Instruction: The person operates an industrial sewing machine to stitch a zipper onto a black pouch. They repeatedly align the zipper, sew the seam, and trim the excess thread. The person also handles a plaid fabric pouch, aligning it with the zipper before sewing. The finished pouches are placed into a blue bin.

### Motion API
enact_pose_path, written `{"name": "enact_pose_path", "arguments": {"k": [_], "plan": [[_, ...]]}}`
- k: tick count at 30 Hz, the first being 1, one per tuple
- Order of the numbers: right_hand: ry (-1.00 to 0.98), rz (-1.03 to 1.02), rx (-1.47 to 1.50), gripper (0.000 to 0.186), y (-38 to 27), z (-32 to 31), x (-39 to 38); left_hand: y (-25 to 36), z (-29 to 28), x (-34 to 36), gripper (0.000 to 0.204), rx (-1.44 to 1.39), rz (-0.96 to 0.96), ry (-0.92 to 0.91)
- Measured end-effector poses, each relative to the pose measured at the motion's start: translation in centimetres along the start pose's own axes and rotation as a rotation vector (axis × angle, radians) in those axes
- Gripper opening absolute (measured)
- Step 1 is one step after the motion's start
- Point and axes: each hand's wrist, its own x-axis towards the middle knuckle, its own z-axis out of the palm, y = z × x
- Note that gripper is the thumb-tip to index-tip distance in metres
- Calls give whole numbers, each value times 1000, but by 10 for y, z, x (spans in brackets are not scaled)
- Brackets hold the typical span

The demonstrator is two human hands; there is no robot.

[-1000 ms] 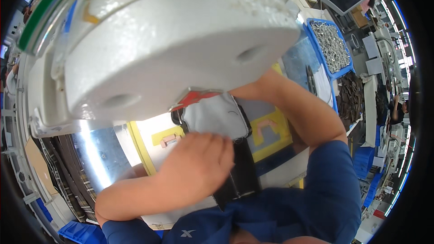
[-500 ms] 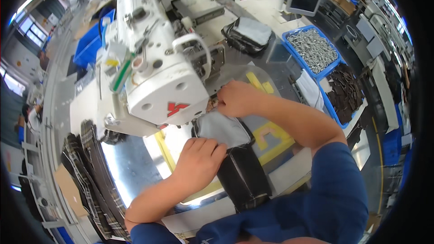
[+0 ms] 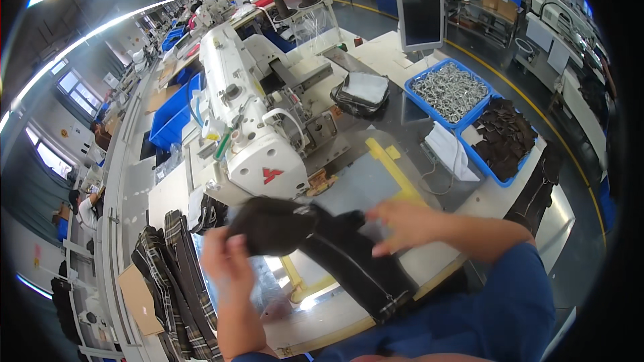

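Observation:
A black fabric piece with a zipper [image 3: 359, 261] lies across the front of the sewing machine's table, its near end close to my body. My left hand [image 3: 231, 261] grips the far left end of this piece, thumb and fingers closed on it and the cloth lifted and blurred. To the right, my right hand [image 3: 409, 226] is beside the piece with thumb and forefinger spread, smeared a little by motion. Just beyond stands the white sewing machine head [image 3: 265, 167], above a grey plate with a yellow-edged template [image 3: 389, 167].
At the right are a blue tray of metal hooks [image 3: 451, 90] and a blue tray of dark brown pieces [image 3: 502, 137]. Plaid and dark cloth strips [image 3: 178, 281] hang at the left. A black pouch stack [image 3: 361, 94] and a monitor [image 3: 421, 19] stand behind.
The fabric piece has come away from under the machine head toward me. My left hand has moved left, lifting its end; my right hand has drawn back and spread its fingers. The view has tilted up.

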Motion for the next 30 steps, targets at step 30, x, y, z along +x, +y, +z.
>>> {"name": "enact_pose_path", "arguments": {"k": [30], "plan": [[-213,-630,190,51,-89,-4,7,118,-26,54,43,-1188,-147,-315]]}}
